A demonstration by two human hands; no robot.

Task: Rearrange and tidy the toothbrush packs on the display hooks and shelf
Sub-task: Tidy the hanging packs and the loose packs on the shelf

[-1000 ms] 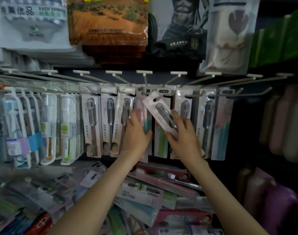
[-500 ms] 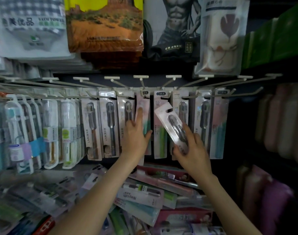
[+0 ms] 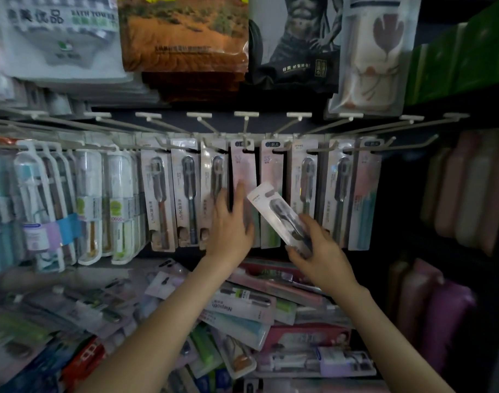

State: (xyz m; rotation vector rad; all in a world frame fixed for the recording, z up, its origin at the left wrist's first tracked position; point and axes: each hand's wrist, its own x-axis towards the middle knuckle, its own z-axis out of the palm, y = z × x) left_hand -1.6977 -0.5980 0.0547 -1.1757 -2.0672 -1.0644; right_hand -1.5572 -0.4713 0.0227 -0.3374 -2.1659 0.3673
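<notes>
Gripped in the right hand (image 3: 323, 252), by the lower end: a white card-backed blister pack with a dark-headed toothbrush inside (image 3: 279, 214), with fingers curled over the clear front and the thumb tucked beneath. Held it tilted, slotted top end up and to the left, clear of every hook and in front of the hanging row. Reached with it to about mid-height of the hung packs, the top corner just beside the fingertips of the left hand (image 3: 231, 225). Pressed that left hand flat, fingers straight and grasping nothing, against a pale pink hanging card pack (image 3: 244, 171) on a white wire display hook (image 3: 246, 129). Read as the rehanging step, caught midway: pack lifted, hook not yet met (intended hook impossible to tell). Called next for raising the slotted end to hook height, squaring the tilt, and threading the slot onto a wire tip, most sensibly among the matching white packs with dark brushes (image 3: 306, 171) hanging just to the right. Needed care against snagging neighbours, packed edge to edge along the rail. Further out and below, a jumbled heap of loose toothbrush packs (image 3: 239, 310) on the shelf, judged still unsorted.
</notes>
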